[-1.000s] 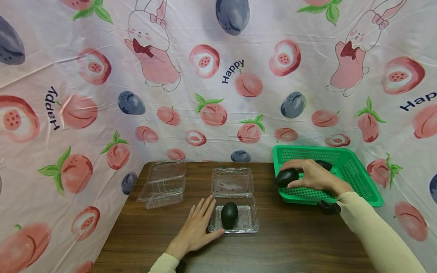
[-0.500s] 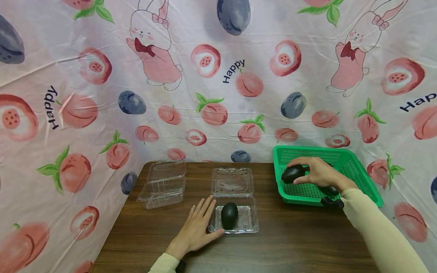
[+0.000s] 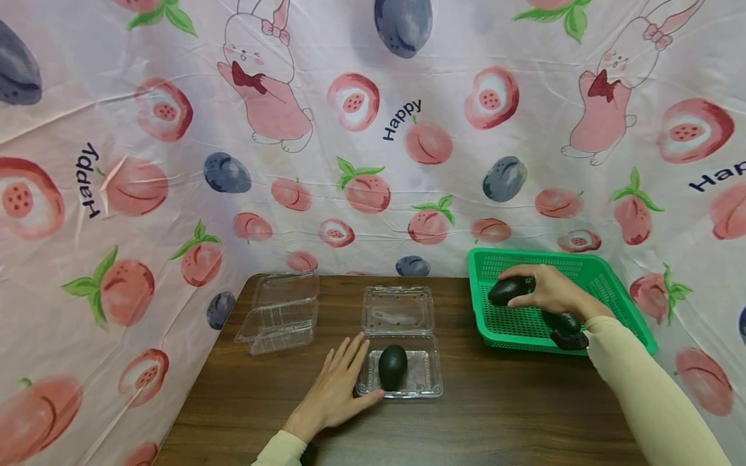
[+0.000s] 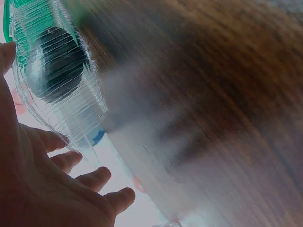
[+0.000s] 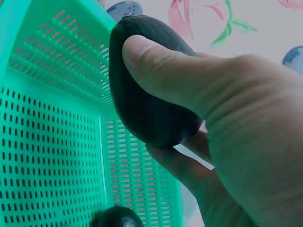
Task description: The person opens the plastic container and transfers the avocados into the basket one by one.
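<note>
In the head view my right hand [image 3: 550, 289] grips a dark avocado [image 3: 508, 291] over the left part of the green basket [image 3: 486, 336]. The right wrist view shows the thumb across one side of this avocado [image 5: 147, 104] and fingers on the other. A second avocado [image 3: 561, 320] lies in the basket, partly hidden by the wrist. At the left side of an open clear clamshell box [image 3: 428, 372] my left hand [image 3: 335, 388] rests with straight, spread fingers, its thumb along the near edge. One avocado [image 3: 393, 367] sits inside that box, left of its middle.
Another clear clamshell box [image 3: 282, 323], lid up, stands at the back left of the wooden table [image 3: 466, 421]. A fruit-and-rabbit patterned cloth [image 3: 361, 246] hangs behind the table and along both sides.
My right hand has carried the avocado from the basket's left rim rightward and slightly back, further over the basket's inside. The left hand and the box beside it have stayed put.
</note>
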`<state>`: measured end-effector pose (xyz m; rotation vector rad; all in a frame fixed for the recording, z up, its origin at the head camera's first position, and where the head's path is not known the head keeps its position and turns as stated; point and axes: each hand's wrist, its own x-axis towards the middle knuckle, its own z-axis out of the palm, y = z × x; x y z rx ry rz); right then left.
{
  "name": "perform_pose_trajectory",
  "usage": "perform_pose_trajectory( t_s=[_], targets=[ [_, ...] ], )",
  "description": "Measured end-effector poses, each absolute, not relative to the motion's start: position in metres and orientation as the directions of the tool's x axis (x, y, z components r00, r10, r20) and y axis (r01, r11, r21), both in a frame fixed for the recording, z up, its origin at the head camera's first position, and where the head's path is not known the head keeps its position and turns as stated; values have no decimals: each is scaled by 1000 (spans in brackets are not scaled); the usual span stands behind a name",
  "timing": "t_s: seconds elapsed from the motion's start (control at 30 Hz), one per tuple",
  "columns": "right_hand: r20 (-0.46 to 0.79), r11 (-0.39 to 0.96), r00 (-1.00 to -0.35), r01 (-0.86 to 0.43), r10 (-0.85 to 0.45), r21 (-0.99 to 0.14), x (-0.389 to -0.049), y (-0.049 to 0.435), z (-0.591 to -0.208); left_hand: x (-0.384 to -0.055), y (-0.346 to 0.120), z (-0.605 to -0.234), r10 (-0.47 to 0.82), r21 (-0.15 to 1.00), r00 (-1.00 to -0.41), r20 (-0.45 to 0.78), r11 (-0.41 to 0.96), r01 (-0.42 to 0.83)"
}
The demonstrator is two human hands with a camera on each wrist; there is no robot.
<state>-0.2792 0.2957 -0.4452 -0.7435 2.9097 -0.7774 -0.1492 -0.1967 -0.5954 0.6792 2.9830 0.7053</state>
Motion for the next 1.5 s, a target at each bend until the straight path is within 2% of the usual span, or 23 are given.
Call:
perform_pose_trajectory(
  t_s=[0.33,1.5],
  targets=[
    [16,777,-910,-362,-414,-515,-292,307,-450,-151,-196,-593,418,421,-904,92,806,416],
    [-48,804,-916,-324,-399,-500,-326,320,-487,-148,-197,-593,414,424,-906,88,807,411]
  ],
)
